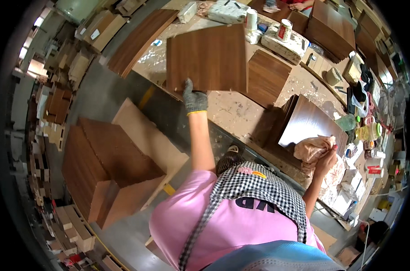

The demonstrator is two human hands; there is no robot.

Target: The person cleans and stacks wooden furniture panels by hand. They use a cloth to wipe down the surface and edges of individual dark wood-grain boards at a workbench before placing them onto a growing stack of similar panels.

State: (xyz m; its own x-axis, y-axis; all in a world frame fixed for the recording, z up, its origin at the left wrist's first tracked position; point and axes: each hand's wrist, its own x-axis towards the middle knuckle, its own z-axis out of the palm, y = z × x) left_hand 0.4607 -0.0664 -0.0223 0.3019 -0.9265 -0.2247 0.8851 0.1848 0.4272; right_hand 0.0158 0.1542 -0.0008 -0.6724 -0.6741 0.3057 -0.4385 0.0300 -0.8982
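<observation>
Brown panel (207, 56) in gloved left hand (195, 98), grip closed

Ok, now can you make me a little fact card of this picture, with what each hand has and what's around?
Left hand: the left hand, in a grey glove, grips a brown wood-grain panel at its lower edge
Right hand: the right hand, ungloved, holds a crumpled cloth
Near the cloth: a shiny brown panel
On the table: two cups
Left side: stacked brown panels
</observation>
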